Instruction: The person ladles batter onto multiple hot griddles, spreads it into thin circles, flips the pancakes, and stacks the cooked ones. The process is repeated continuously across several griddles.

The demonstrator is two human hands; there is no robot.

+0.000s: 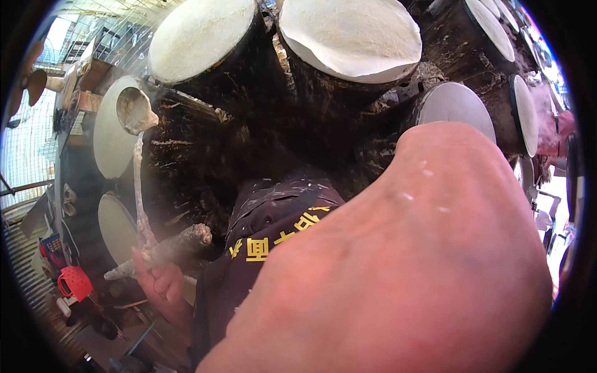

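My left hand (pixel 161 282), at the lower left, is closed around the handle of a ladle (pixel 135 112) crusted with pale batter. Its bowl stands out over a pale round top. A thick, crusted stick (pixel 177 247) crosses the handle at the same hand; whether the fingers grip it too, I cannot tell. My bare right arm (pixel 396 261), bent and very close to the camera, fills the lower right. My right hand is out of view. Ahead stand dark, crusted drums with round white tops; one white sheet (pixel 350 37) has a lifted, curling near edge, while another (pixel 200 39) lies flat.
More round-topped drums (pixel 524 114) stand at the right, with steam and part of another person (pixel 566 126) at the rim. A red perforated basket (pixel 77 283) and a calculator (pixel 52 247) are at the lower left. Wire mesh (pixel 28 144) lines the left side.
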